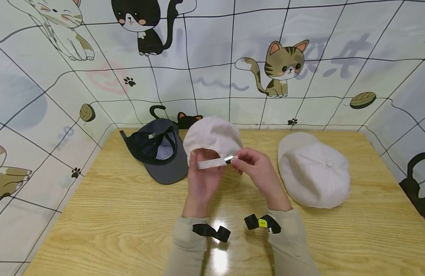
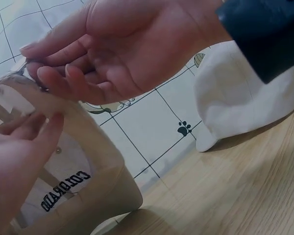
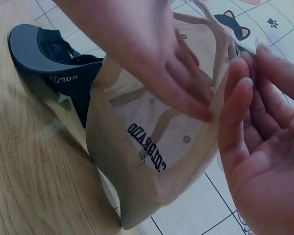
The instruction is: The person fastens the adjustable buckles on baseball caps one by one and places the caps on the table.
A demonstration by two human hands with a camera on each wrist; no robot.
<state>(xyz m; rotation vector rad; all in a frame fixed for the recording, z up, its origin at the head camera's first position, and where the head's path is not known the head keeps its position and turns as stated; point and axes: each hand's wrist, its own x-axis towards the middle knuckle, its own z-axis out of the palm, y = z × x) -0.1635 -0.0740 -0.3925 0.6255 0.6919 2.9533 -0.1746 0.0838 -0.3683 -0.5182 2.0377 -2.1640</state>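
A pale pink baseball cap (image 1: 212, 134) stands with its back opening toward me, in front of my body. My left hand (image 1: 203, 180) holds it at the opening, thumb by the left end of the strap (image 1: 212, 162) and fingers reaching inside. In the right wrist view these fingers look fairly straight. My right hand (image 1: 259, 168) pinches the strap's end beside a silver buckle (image 1: 229, 158). Inside the cap, the back of black COLORADO lettering (image 3: 147, 147) shows in the right wrist view. The cap's brim is mostly hidden in the head view.
To the left lies a dark grey-blue cap (image 1: 167, 172), its inside showing. A white cap (image 1: 319, 172) rests on the right. All are on a wooden table (image 1: 129, 222), backed by a wall covering (image 1: 212, 50) with cartoon cats.
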